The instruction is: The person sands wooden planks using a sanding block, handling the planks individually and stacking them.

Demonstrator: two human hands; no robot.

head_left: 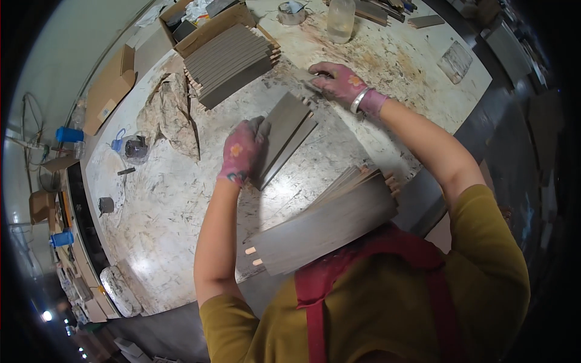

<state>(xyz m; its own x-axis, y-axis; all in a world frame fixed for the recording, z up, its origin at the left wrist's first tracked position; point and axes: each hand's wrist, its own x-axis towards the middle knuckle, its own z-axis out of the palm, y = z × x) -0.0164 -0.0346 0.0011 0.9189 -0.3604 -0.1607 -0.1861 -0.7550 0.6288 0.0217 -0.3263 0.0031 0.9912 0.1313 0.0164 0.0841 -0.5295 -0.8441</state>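
Note:
My left hand (239,151), in a pink glove with grey fingertips, grips the left edge of a couple of flat grey boards (281,136) on the table. The boards lie slightly fanned, with small pegs at their far right end. Farther right, my right hand (342,83), gloved alike, is low over the tabletop with its fingers curled; whatever is in them is too small to make out. Close to my body stands a row of grey boards (327,227) on edge, light wooden pegs sticking out of both ends. Beyond the left hand sits a neat stack of similar boards (230,63).
Behind the stack is an open cardboard box (209,27). A crumpled cloth (172,115) and a small clear container (134,148) lie left. At the back are a tape roll (292,12) and a plastic bottle (341,21). A flat worn block (455,62) is far right.

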